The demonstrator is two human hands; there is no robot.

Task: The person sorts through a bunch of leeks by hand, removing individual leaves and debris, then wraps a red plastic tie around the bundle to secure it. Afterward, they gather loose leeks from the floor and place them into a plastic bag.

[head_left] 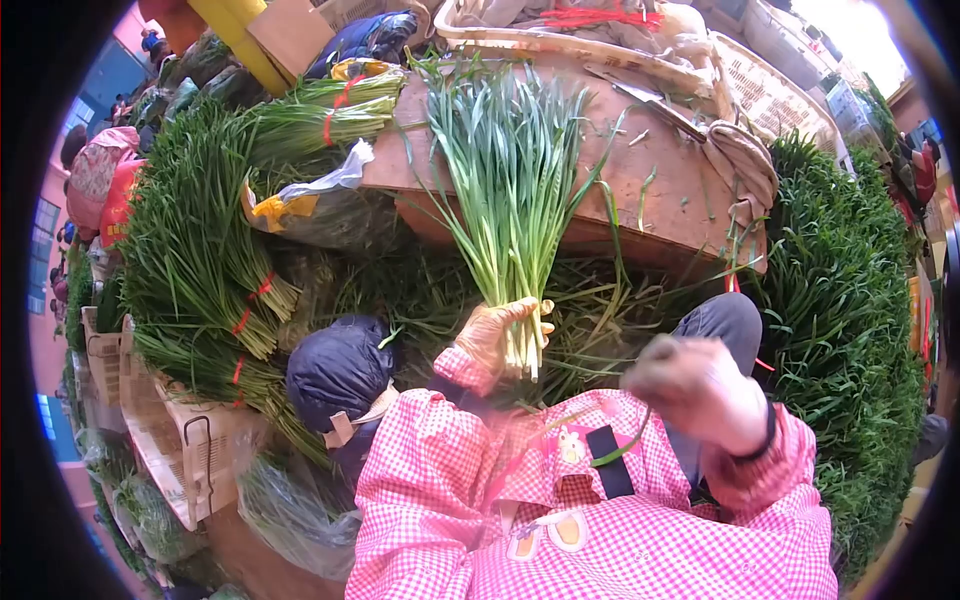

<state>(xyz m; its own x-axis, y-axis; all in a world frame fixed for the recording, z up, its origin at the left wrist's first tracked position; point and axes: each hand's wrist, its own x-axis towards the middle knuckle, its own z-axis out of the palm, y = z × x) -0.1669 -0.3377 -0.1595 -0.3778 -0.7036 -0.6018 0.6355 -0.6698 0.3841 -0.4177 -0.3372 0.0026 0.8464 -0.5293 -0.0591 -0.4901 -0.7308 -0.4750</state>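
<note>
My left hand (497,332) is wrapped round the pale stem ends of a loose bunch of long green leafy stalks (510,190). The leaf tips of the bunch lie on a brown board (680,190) in front of me. To the right, above my lap, my right hand (680,375) is blurred by motion, its fingers smeared together. A thin green leaf (620,452) hangs near it and curves down across my checked apron; whether the fingers grip it is unclear.
Bundles with red ties (200,230) are piled at the left. A knife (660,105) lies on the board near a cloth (745,165). Dense greens (840,330) stand at the right. A white crate (190,440) is at lower left, with cut leaves on the ground.
</note>
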